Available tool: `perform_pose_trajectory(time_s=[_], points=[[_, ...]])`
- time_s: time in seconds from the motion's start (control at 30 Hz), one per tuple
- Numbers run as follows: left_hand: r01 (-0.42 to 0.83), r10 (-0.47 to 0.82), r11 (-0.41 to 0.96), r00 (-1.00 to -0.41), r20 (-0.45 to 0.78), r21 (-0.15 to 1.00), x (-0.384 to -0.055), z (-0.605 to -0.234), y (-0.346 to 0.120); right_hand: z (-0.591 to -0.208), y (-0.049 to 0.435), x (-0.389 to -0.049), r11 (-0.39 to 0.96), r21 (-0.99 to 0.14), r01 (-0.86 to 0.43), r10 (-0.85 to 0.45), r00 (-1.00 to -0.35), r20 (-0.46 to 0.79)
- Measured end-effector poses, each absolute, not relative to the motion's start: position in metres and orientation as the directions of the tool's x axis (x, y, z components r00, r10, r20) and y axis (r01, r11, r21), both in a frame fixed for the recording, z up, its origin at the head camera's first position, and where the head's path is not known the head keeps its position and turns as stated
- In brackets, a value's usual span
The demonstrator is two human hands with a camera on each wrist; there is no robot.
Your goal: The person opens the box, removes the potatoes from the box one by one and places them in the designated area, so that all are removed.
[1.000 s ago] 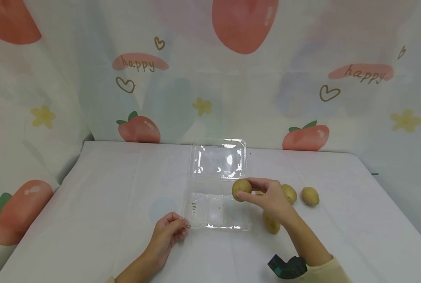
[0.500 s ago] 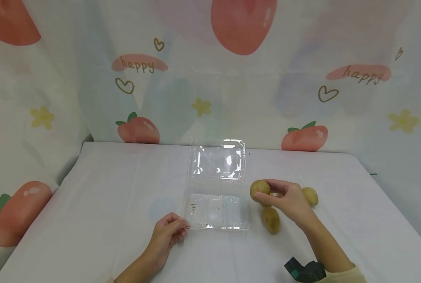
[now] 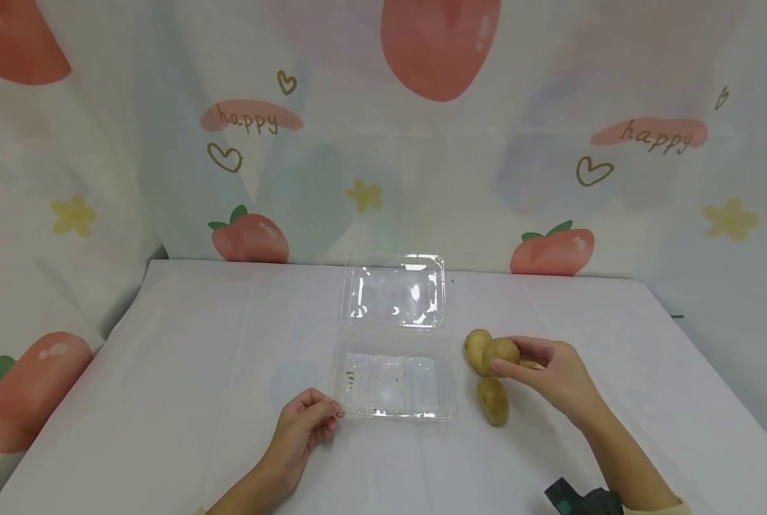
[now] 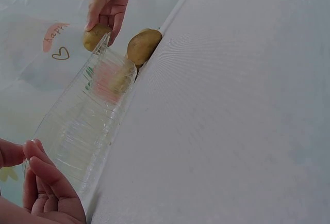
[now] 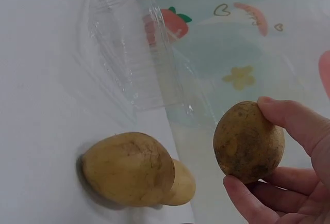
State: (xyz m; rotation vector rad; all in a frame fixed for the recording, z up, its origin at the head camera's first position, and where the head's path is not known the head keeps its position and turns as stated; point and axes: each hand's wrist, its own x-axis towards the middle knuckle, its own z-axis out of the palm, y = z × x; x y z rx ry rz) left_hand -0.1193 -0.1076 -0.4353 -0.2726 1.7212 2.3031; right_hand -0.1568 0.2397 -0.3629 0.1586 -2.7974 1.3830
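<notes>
A clear plastic clamshell box (image 3: 393, 340) lies with its lid up and back at mid-table. My left hand (image 3: 306, 429) pinches the near left corner of its tray between thumb and fingers. To the right of the box, my right hand (image 3: 557, 372) grips a potato (image 3: 501, 356) by its sides; the right wrist view shows that potato (image 5: 249, 142) held off the table, with dark marks on its skin. Two potatoes sit close by: one (image 3: 477, 347) just behind and left of the held one, another (image 3: 492, 402) nearer me. Something yellowish shows partly behind my right fingers.
A white cloth covers the table (image 3: 197, 372). Behind and to the left hangs a printed curtain (image 3: 422, 164) with fruit and hearts. A dark wrist device (image 3: 583, 497) sits at my right sleeve.
My right hand has carried its potato rightward from beside the box's edge to the loose potatoes, uncovering the rear one. The left hand keeps its pinch on the box corner.
</notes>
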Motion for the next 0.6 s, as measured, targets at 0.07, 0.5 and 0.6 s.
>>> perform_pose_trajectory(time_s=[0.07,0.5,0.6], points=[[-0.312,0.090,-0.271,-0.950,-0.299,0.911,-0.120,-0.435,-0.108,-0.364,0.244,-0.156,0.623,-0.775,-0.104,-0.090,-0.994,0.061],[-0.317,0.091,-0.273,-0.948,-0.304,0.908,-0.119,-0.434,-0.107,-0.371,0.270,-0.145,0.677,-0.736,-0.008,-0.043,-0.999,-0.029],[-0.317,0.089,-0.272,-0.949,-0.304,0.909,-0.119,-0.434,-0.107,-0.372,0.274,-0.144,0.694,-0.720,-0.001,-0.046,-0.998,-0.043]])
